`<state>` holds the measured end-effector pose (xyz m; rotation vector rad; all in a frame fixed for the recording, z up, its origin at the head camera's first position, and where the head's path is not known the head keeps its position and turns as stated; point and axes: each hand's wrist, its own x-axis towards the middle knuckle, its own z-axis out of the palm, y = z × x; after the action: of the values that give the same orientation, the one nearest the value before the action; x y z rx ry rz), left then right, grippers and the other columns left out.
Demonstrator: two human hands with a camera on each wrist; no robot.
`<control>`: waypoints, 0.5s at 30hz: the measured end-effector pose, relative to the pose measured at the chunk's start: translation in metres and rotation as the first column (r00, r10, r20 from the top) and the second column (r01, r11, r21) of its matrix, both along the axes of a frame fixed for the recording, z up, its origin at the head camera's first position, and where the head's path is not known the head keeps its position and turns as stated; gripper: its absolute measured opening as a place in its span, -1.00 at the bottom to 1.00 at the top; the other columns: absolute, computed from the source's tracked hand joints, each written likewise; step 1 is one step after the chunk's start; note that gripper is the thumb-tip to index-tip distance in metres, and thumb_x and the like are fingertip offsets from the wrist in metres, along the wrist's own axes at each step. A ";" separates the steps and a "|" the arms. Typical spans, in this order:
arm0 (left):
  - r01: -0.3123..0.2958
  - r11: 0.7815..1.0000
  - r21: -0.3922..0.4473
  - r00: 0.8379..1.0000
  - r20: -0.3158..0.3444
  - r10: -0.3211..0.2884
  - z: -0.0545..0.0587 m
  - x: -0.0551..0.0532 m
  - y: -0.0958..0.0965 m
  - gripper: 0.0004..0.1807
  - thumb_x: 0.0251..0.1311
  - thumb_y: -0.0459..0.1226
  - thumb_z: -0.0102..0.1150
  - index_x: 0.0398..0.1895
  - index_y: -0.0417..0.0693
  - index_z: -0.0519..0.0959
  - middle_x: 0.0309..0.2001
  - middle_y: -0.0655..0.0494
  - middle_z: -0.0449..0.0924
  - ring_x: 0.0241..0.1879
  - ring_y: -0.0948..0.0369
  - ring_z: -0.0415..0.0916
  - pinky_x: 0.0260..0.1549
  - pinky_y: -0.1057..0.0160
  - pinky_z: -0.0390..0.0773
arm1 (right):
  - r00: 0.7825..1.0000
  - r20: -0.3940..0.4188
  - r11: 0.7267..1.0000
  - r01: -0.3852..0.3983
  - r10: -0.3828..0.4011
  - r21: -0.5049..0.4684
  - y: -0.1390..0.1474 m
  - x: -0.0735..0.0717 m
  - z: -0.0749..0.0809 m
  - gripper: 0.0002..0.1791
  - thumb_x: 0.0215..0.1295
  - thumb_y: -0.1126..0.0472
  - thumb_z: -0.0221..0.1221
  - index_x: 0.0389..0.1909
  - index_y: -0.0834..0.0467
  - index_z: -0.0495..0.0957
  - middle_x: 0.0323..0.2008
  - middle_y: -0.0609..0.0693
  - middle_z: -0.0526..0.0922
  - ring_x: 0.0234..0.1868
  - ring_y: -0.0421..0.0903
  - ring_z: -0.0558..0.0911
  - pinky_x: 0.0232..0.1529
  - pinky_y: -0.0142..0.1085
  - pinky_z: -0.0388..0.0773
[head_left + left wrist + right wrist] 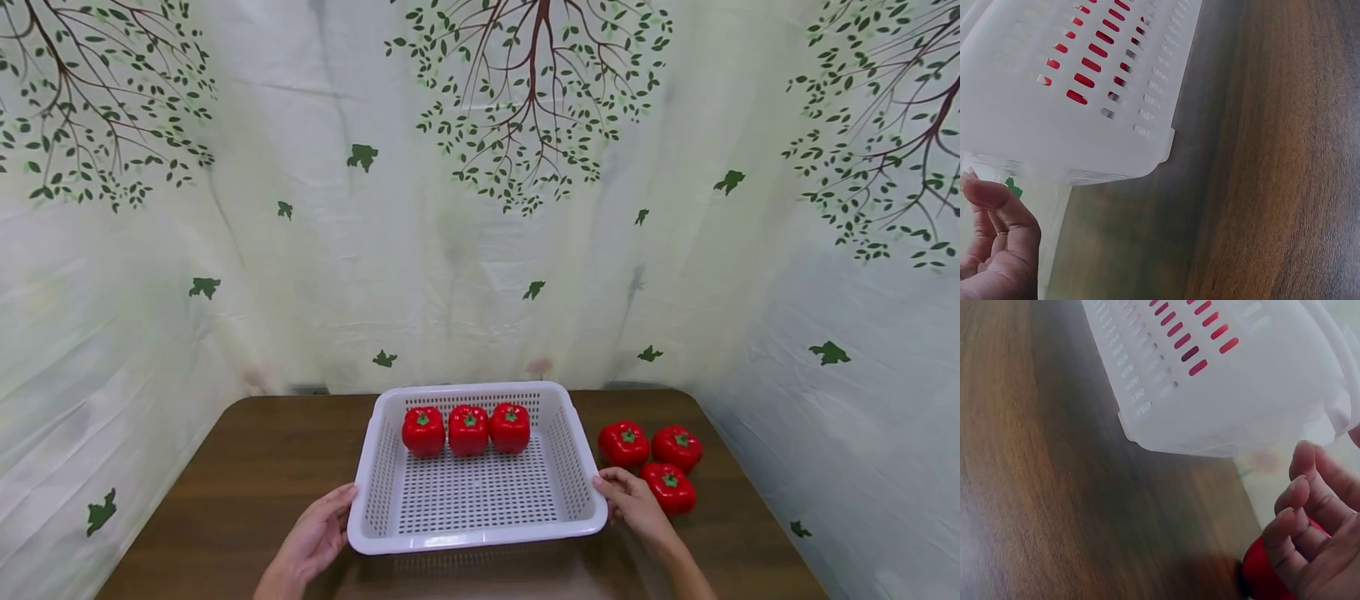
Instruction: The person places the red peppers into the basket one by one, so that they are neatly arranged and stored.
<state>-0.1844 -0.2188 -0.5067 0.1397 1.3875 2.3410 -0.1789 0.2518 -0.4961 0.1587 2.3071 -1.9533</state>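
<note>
The background is filled by a pale curtain [450, 275] printed with trees. In front of it, a dark brown wooden worktop [292, 450] is seen. On or just above the worktop's middle, a white perforated basket [480, 508] is held at both sides; whether its base is touching the wood cannot be told. Its left rim, near the front corner, is gripped by the left hand [318, 533], the fingers [1021, 222] bent and closed about the edge. The opposite rim is pinched by the right hand [637, 508], with the thumb laid at the edge and the lower fingers [1294, 495] loosely curled beneath. Three red peppers [468, 435] are lined up along the basket's far side. Three loose peppers [670, 490] are clustered on the worktop, to the right, just beside the right hand. Small green leaves [829, 353] are scattered across the curtain.
</note>
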 end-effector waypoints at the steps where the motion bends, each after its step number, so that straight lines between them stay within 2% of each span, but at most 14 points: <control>1: -0.001 1.000 0.006 1.000 -0.002 0.001 0.000 0.000 0.000 -0.61 0.52 -0.29 -0.28 -0.25 0.18 0.62 -0.18 0.29 0.67 -0.11 0.34 0.58 -0.12 0.29 0.59 | 1.000 -0.008 1.000 0.024 -0.024 0.006 -0.001 0.001 0.000 -0.59 0.40 0.11 0.11 0.05 0.37 0.41 -0.35 0.03 0.66 -0.48 -0.09 0.53 -0.44 -0.30 0.51; 5: -0.015 1.000 0.000 1.000 0.007 0.015 0.001 0.001 -0.001 -0.62 0.52 -0.30 -0.28 -0.25 0.17 0.61 -0.19 0.29 0.67 -0.11 0.34 0.58 -0.12 0.28 0.58 | 0.992 -0.080 0.993 0.098 -0.093 0.058 -0.002 0.006 0.004 -0.61 0.35 0.20 0.16 0.09 0.33 0.38 -0.35 0.10 0.63 -0.44 0.01 0.57 -0.43 -0.26 0.55; 7: -0.025 1.000 -0.008 1.000 0.012 0.025 0.002 0.002 0.000 -0.63 0.51 -0.30 -0.27 -0.25 0.17 0.60 -0.19 0.29 0.67 -0.12 0.33 0.58 -0.13 0.27 0.58 | 0.982 -0.142 0.985 0.137 -0.121 0.106 0.001 0.009 0.008 -0.61 0.33 0.22 0.18 0.09 0.32 0.39 -0.34 0.13 0.60 -0.42 0.04 0.57 -0.42 -0.25 0.57; 9: -0.036 0.999 -0.011 0.999 0.014 0.036 0.002 0.002 0.000 -0.65 0.51 -0.30 -0.25 -0.25 0.16 0.60 -0.20 0.28 0.67 -0.12 0.33 0.59 -0.13 0.27 0.58 | 0.966 -0.206 0.966 0.191 -0.154 0.173 0.005 0.014 0.013 -0.61 0.32 0.17 0.20 0.08 0.26 0.40 -0.29 0.11 0.57 -0.38 -0.01 0.57 -0.38 -0.27 0.59; 11: -0.043 0.999 -0.013 0.999 0.013 0.043 0.003 0.002 0.000 -0.66 0.51 -0.30 -0.24 -0.25 0.16 0.60 -0.20 0.28 0.67 -0.13 0.32 0.59 -0.15 0.27 0.59 | 0.937 -0.281 0.933 0.275 -0.206 0.232 0.010 0.019 0.016 -0.64 0.32 0.14 0.21 0.05 0.21 0.43 -0.24 0.08 0.55 -0.33 -0.10 0.54 -0.34 -0.36 0.57; 12: -0.045 0.999 -0.012 0.999 0.015 0.045 0.004 0.002 0.000 -0.66 0.51 -0.29 -0.24 -0.25 0.15 0.60 -0.20 0.27 0.67 -0.14 0.32 0.60 -0.15 0.27 0.59 | 0.914 -0.327 0.911 0.328 -0.240 0.251 0.013 0.022 0.018 -0.65 0.32 0.13 0.22 0.03 0.20 0.46 -0.23 0.06 0.54 -0.32 -0.15 0.53 -0.31 -0.39 0.55; 15: -0.054 0.999 -0.009 0.998 0.026 0.054 0.004 0.002 -0.001 -0.65 0.51 -0.29 -0.24 -0.27 0.14 0.61 -0.21 0.25 0.69 -0.14 0.30 0.61 -0.16 0.27 0.60 | 0.824 -0.460 0.834 0.483 -0.330 0.268 0.021 0.027 0.018 -0.71 0.29 0.17 0.24 -0.02 0.19 0.51 -0.20 0.01 0.53 -0.23 -0.25 0.47 -0.23 -0.49 0.43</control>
<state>-0.1823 -0.2194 -0.5027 0.0700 1.4052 2.3719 -0.1519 0.2728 -0.4780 0.3580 3.1427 -1.8136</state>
